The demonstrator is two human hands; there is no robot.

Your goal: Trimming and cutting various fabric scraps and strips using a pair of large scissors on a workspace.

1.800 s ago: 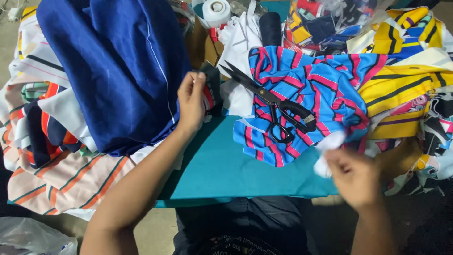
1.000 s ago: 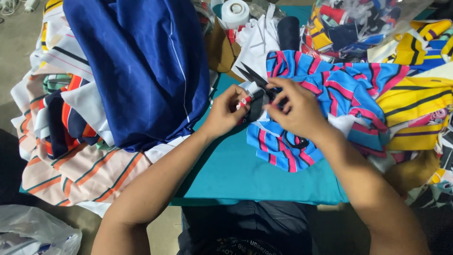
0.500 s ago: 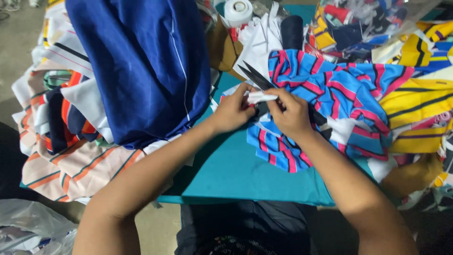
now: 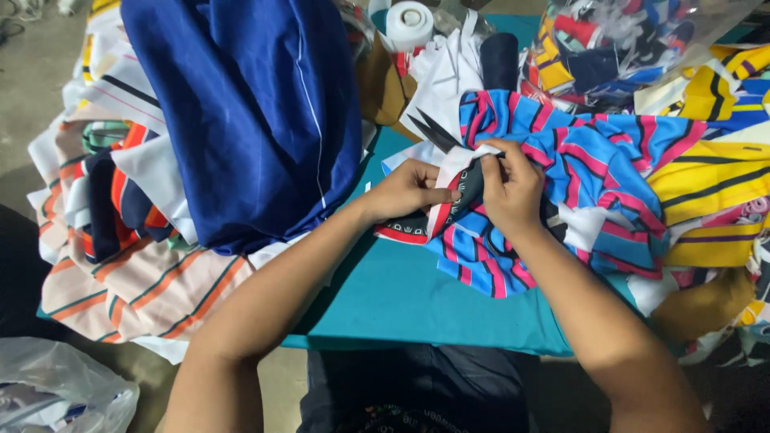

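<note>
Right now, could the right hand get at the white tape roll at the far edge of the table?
Probably yes. The right hand is busy pinching a small fabric piece, but only scissors and loose white cloth lie between it and the tape roll.

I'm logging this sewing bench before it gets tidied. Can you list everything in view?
Small fabric piece: one, black, white and red, pinched between both hands.
Scissors: one pair, black, blades showing above the hands.
Striped fabric: one heap, blue, pink and black, centre right.
Blue garment: one, royal blue, draped top left.
Striped cloths: a pile, peach, orange and white, left.
Yellow fabrics: several, right edge.
Tape roll: one, white, top.
Table: one, teal.
Plastic bag: one, clear, bottom left.
Left hand, right hand: both gripping the piece.
</note>
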